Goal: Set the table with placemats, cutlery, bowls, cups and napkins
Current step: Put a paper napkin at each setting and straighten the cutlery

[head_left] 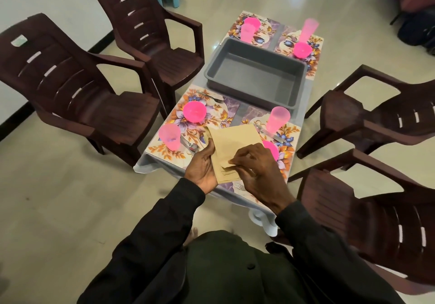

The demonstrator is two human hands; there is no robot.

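1. The near-left placemat [179,106] carried its near-left bowl [194,112], near-left cup [169,136], spoon [189,144] and fork [211,97]. No napkin lay on it.
2. Your left hand [202,164] gripped the stack of napkins [233,139] by its left edge, above the near end of the table, between the two near mats.
3. Your right hand [256,169] pinched a near corner of the stack. Judged: you were peeling one napkin off.
4. The far-left placemat [237,23] held a far-left bowl [252,22] and far-left cup [248,33]. Its cutlery was too small to confirm.
5. The grey tub [259,46], mid-table, held nothing.
6. The near-right placemat [289,134] held a near-right cup [276,119], cutlery [270,134] and a near-right bowl [270,149] partly behind your right hand.
7. The far-right placemat [313,59] held a far-right cup [308,29] and far-right bowl [302,49].
8. Judgement: mats, bowls and cups were done at four places. Only the napkins remained, with none laid yet.
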